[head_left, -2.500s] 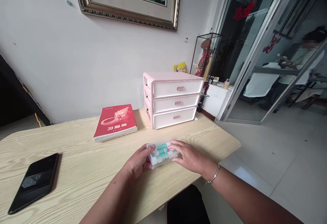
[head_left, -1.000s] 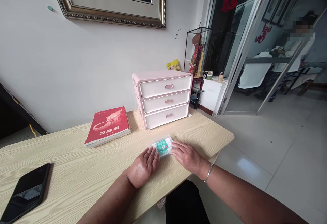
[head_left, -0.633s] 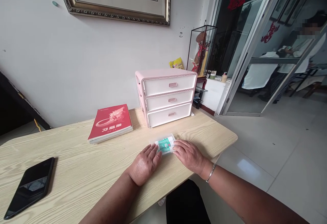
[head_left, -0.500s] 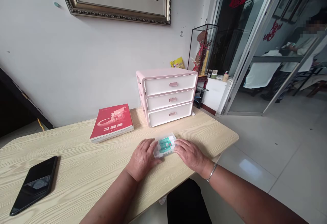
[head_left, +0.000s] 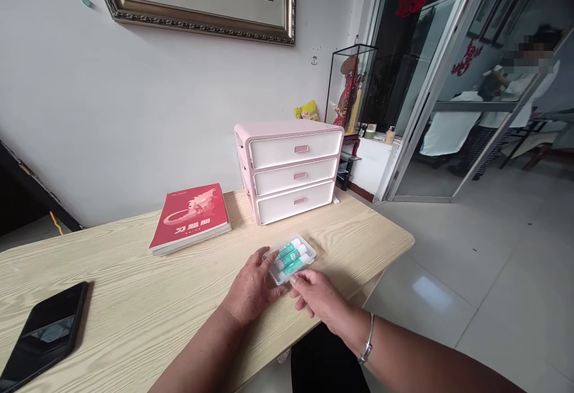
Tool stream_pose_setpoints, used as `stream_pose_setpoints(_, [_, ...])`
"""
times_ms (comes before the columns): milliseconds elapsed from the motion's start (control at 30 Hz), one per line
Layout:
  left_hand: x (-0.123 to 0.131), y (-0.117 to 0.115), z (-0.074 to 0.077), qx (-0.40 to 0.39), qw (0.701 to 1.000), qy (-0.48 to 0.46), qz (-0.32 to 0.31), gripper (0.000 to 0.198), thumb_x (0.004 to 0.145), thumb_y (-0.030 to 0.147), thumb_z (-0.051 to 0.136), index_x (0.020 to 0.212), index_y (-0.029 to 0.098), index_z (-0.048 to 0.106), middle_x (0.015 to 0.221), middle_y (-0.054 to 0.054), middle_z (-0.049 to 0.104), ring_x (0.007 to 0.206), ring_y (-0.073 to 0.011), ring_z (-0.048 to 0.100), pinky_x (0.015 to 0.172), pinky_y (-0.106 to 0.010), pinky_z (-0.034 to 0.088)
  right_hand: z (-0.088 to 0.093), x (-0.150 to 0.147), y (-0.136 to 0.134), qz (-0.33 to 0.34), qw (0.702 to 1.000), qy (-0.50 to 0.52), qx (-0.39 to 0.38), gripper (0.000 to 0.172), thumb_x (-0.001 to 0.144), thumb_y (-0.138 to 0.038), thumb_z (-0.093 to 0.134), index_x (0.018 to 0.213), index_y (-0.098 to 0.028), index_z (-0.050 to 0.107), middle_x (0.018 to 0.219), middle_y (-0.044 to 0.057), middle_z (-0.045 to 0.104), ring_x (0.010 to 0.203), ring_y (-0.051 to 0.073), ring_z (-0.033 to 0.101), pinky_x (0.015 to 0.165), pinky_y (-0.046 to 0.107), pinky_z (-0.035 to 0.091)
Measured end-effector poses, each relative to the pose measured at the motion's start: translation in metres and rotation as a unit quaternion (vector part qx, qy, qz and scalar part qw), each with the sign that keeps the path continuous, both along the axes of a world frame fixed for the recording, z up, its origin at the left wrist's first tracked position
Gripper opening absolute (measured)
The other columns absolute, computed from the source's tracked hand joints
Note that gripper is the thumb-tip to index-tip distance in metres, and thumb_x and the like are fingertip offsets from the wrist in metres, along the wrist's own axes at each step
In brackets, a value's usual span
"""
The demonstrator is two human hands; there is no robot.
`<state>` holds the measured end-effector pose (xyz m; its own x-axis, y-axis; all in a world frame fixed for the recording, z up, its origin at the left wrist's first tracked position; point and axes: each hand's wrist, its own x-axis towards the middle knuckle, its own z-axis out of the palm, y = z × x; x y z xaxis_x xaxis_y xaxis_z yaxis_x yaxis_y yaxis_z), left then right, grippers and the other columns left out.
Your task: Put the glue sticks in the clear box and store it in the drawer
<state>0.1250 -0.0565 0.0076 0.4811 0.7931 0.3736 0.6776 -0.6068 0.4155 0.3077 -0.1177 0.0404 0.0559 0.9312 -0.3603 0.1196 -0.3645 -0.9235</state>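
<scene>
Left hand [head_left: 251,288]: lower middle of the frame; fingers [head_left: 264,255] spread and lightly curved, their tips touching the left end of the clear plastic box
Right hand [head_left: 316,297]: just right of the left hand; fingers [head_left: 298,285] curled, tips at the box's near edge; whether they grip it, I cannot tell; a silver bangle [head_left: 368,339] circles the wrist
Clear plastic box [head_left: 291,258]: flat on the table, between the hands, below the drawers; three white tubes with green labels [head_left: 289,249] lie side by side inside
Table [head_left: 134,309]: pale wood grain; across the lower frame
Nearby: pink three-drawer unit [head_left: 291,171] beyond the box; red book [head_left: 188,219] to its left; black phone [head_left: 45,336] at lower left
</scene>
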Motion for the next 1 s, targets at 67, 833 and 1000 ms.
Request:
stream_pose_setpoints(67, [0.003,-0.001,-0.003,0.014,1.0,0.001,0.012,0.077,0.075,0.055,0.074,0.141,0.021,0.051,0.145,-0.02,0.044,0.123,-0.0372,0.054,0.103,-0.05,0.048,0.002,-0.003,0.003,-0.022,0.998,0.044,-0.042,0.021,0.088,-0.039,0.062,0.087,-0.018,0.06,0.076,0.003,0.068,0.049,0.009,0.058,0.035,0.018,0.029])
stream_pose_setpoints(833, [0.01,-0.011,0.002,0.045,0.999,-0.008,0.015,0.07,0.077,0.05,0.074,0.135,0.017,0.054,0.138,-0.019,0.048,0.117,-0.0325,0.059,0.099,-0.046,0.052,-0.004,-0.006,-0.005,-0.04,0.99,0.131,-0.034,0.025,0.094,-0.043,0.05,0.095,-0.019,0.054,0.069,-0.003,0.057,0.059,0.013,0.065,0.04,0.019,0.041])
stream_pose_setpoints(1000, [0.012,-0.015,0.008,0.132,0.991,0.024,0.008,0.059,0.079,0.04,0.071,0.131,0.016,0.055,0.139,-0.02,0.048,0.126,-0.0363,0.05,0.108,-0.057,0.041,-0.017,0.006,-0.005,-0.069,0.994,0.081,-0.01,0.021,0.092,-0.042,0.047,0.094,-0.021,0.05,0.073,-0.002,0.054,0.057,0.014,0.062,0.039,0.021,0.039])
